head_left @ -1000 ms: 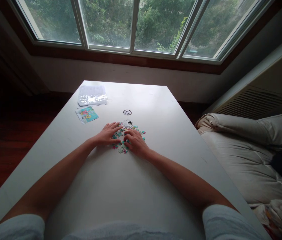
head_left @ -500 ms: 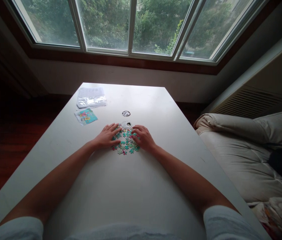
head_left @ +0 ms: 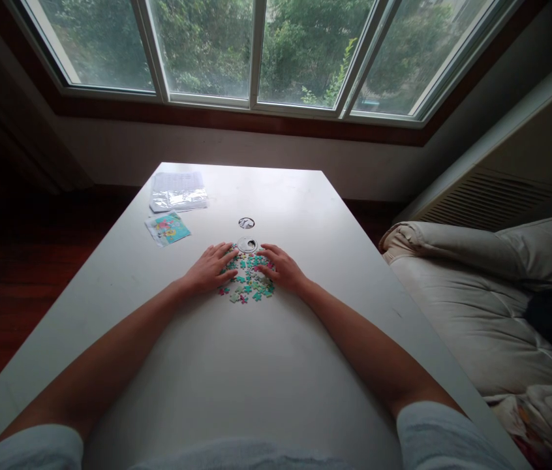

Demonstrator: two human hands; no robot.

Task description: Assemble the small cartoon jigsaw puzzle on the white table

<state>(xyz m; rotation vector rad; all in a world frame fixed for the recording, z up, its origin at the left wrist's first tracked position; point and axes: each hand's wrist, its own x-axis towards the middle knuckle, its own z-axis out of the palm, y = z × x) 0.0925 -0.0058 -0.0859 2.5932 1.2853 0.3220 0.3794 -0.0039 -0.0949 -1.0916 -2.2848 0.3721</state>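
1. Across the far wall: one wide window (head_left: pixel 254 52), four panes in view, foliage outside.
2. Below it: one white counter (head_left: pixel 241 365), which carried the items numbered 4 to 10.
3. To the right of the counter: one cream padded seat (head_left: pixel 466 307), creased.
4. At the far left corner: one clear packet (head_left: pixel 178 190), lying flat, glossy along its near part.
5. At the left of the pieces: left hand (head_left: pixel 210 266), open, palm down, fingers spread over the edge of the heap.
6. Opposite: right hand (head_left: pixel 283 267), open, fingers apart and slightly bent, fingertips at the heap's right edge.
7. Just nearer than the packet: one picture card (head_left: pixel 168 228), mostly turquoise, set askew.
8. Just beyond the heap: one round ring-marked piece (head_left: pixel 247 245), dark spot inside.
9. Farther back: one smaller round piece (head_left: pixel 246 223), dark-rimmed.
10. Between the hands: many loose puzzle pieces (head_left: pixel 246 281), green, pink and pale, heaped.
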